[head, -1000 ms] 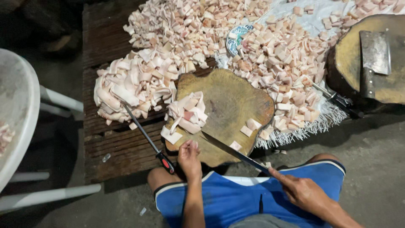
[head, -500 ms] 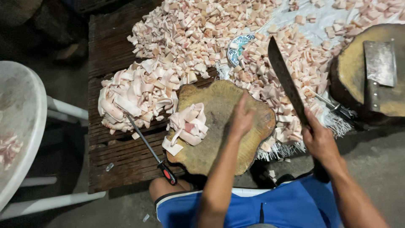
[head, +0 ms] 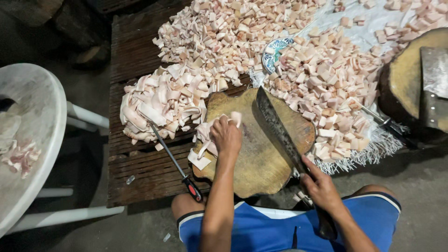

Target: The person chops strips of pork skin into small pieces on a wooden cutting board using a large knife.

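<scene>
Dark slatted wooden surface (head: 135, 172) carries round chopping block (head: 266, 163), heaps of cut pork fat pieces (head: 242, 32) behind. Left hand (head: 226, 136) closed over pork fat strips (head: 204, 140) on block's left part. Right hand (head: 321, 187) gripping long knife (head: 280, 130), blade lying across block. Sharpening steel (head: 175, 161) beside block, left.

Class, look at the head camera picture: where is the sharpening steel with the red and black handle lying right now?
The sharpening steel lies on the slatted wooden table, left of the round chopping block and the left hand, tip against the pile of meat strips.
</scene>
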